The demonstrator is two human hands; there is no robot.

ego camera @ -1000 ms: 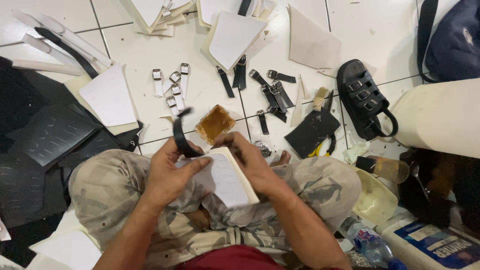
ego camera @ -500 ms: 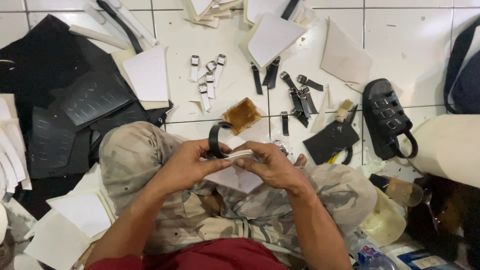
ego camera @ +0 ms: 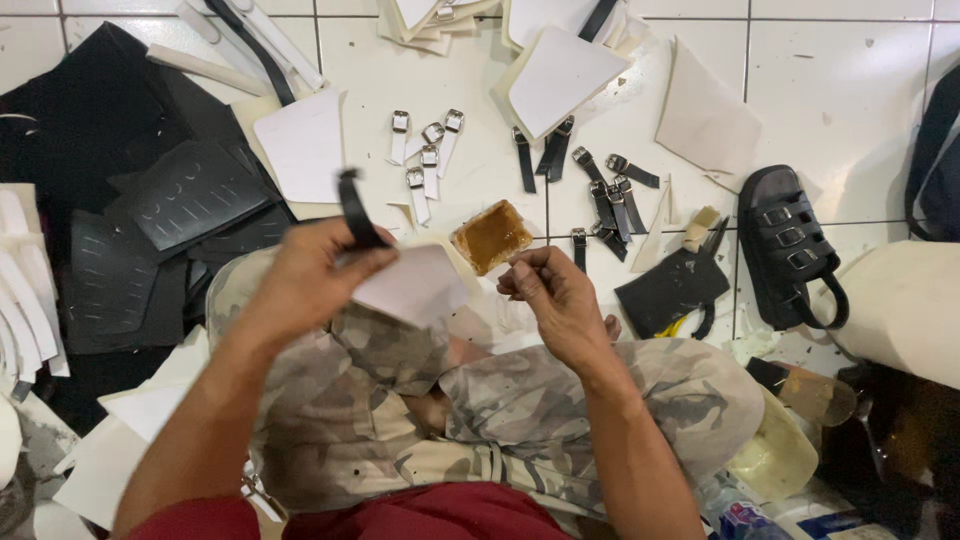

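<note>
Since half a second ago the hands have come apart: the left hand [ego camera: 305, 275] has lifted away with the white sheet [ego camera: 415, 285] and the black strap [ego camera: 355, 210], both pinched in its closed fingers above the knee. The right hand [ego camera: 555, 300] is now free of them, fingers curled together at the tips; whether it holds something small I cannot tell. The step looks like joining strap to sheet, and the next move probably needs glue from the brown pad [ego camera: 490, 235] on the floor just ahead. Farther off lie the buckled straps [ego camera: 425, 155] and a finished black sandal [ego camera: 785, 245].
</note>
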